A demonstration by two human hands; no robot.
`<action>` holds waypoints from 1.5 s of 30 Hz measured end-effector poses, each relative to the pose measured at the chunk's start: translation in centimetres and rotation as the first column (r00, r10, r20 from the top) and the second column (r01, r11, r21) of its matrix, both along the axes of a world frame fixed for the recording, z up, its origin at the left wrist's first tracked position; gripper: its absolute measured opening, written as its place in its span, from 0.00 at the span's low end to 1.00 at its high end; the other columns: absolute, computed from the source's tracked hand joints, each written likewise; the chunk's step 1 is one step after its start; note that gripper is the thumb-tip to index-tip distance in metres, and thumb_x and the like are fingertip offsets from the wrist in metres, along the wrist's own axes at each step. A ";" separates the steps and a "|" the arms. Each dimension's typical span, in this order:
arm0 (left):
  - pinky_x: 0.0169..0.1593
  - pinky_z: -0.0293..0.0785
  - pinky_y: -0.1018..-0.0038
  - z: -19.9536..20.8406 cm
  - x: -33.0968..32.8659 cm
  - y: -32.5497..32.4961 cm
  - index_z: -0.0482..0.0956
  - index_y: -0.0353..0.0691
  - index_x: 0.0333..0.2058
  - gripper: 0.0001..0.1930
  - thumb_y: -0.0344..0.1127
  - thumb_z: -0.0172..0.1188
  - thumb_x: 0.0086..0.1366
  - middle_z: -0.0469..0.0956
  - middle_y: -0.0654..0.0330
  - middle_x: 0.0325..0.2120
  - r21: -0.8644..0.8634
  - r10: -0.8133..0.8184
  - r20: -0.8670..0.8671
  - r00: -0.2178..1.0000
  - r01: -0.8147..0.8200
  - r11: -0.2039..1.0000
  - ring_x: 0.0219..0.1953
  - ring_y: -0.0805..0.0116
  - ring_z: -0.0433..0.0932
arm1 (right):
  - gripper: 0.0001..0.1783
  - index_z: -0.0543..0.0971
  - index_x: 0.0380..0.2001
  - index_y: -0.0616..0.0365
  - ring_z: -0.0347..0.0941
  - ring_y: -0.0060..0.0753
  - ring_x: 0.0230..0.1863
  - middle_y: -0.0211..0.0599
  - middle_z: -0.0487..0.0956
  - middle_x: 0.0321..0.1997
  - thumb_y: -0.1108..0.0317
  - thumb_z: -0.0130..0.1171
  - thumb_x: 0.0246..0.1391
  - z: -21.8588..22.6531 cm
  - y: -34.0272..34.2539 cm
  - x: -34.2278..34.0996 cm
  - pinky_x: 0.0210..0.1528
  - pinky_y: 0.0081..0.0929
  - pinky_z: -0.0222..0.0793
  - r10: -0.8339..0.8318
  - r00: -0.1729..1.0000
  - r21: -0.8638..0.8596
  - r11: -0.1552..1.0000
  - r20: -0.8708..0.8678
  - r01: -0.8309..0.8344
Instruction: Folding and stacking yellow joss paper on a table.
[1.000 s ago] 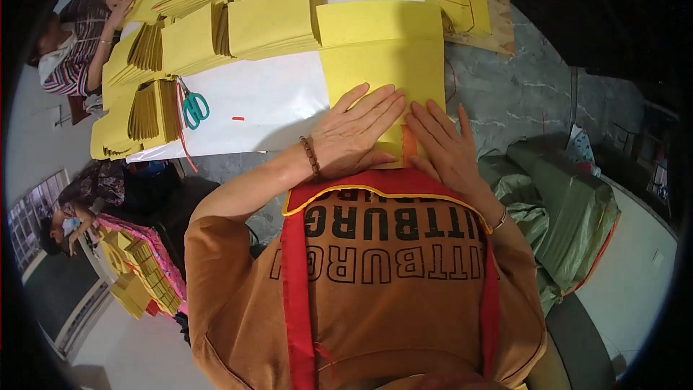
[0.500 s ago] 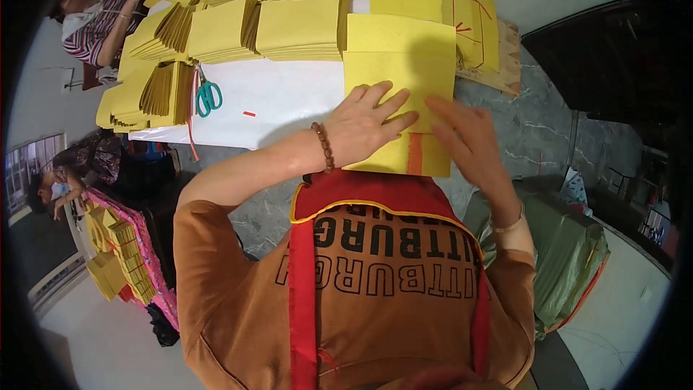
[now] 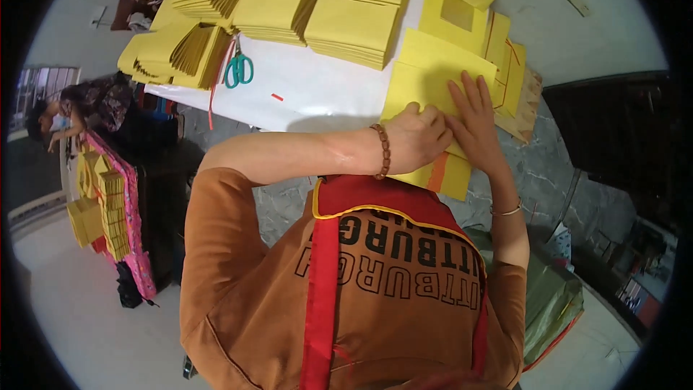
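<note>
1. Yellow paper sheet (image 3: pixel 433 76) lies at the white table's (image 3: pixel 317 94) near edge, under both hands.
2. Left hand (image 3: pixel 419 137), fingers curled together, pinches its fold; right hand (image 3: pixel 476 119), fingers spread, presses flat.
3. Likely mid-crease; next calls for firm, even pressing along the fold.

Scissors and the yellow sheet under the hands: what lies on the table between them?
In the head view, between the green-handled scissors and the yellow sheet there is white table covering, with only a small red scrap on it.
</note>
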State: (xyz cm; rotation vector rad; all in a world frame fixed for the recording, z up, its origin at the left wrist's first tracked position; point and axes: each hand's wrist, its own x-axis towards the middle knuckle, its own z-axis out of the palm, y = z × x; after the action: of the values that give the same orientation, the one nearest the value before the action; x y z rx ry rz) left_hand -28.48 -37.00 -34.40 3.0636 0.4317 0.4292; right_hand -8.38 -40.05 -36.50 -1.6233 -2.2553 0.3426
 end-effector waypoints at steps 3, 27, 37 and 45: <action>0.32 0.67 0.74 -1.0 0.6 -0.1 0.73 0.36 0.36 0.15 0.36 0.55 0.49 0.72 0.61 0.29 0.012 0.080 0.065 0.995 -0.081 0.997 0.32 0.66 0.69 | 0.30 0.55 0.64 0.55 0.43 0.40 0.71 0.41 0.52 0.69 0.64 0.44 0.60 0.4 0.3 1.9 0.68 0.43 0.38 -0.040 0.825 -0.173 0.983 -0.564 -0.070; 0.48 0.71 0.65 -15.1 -19.9 0.4 0.74 0.37 0.47 0.24 0.28 0.58 0.47 0.74 0.54 0.45 -0.090 0.289 0.169 0.942 -0.277 0.957 0.47 0.57 0.73 | 0.12 0.76 0.44 0.59 0.72 0.28 0.35 0.36 0.77 0.35 0.72 0.53 0.57 -8.5 -16.1 -6.4 0.41 0.23 0.65 -0.345 0.686 -0.509 0.860 -0.641 -0.043; 0.58 0.60 0.58 -14.6 -20.3 -0.5 0.64 0.33 0.56 0.31 0.36 0.57 0.51 0.63 0.47 0.55 -0.332 0.296 0.033 0.955 -0.269 0.904 0.57 0.48 0.61 | 0.17 0.79 0.41 0.51 0.68 0.31 0.29 0.33 0.72 0.28 0.75 0.56 0.44 -9.6 -4.6 -20.4 0.33 0.29 0.60 0.460 0.786 0.146 0.885 -0.412 -0.441; 0.58 0.58 0.57 -17.3 -21.2 0.2 0.70 0.32 0.51 0.24 0.32 0.54 0.54 0.64 0.46 0.54 -0.447 0.292 0.135 0.947 -0.205 0.871 0.58 0.48 0.60 | 0.29 0.60 0.59 0.62 0.47 0.49 0.68 0.47 0.57 0.65 0.66 0.48 0.55 -10.9 0.2 -24.7 0.65 0.56 0.39 0.086 0.995 0.049 0.995 -0.043 -0.083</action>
State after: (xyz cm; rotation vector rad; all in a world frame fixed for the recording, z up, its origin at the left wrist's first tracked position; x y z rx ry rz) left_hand -49.64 -36.76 -51.67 2.5173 0.7995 0.5552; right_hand -33.07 -39.88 -47.35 -1.4852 -2.2851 0.3416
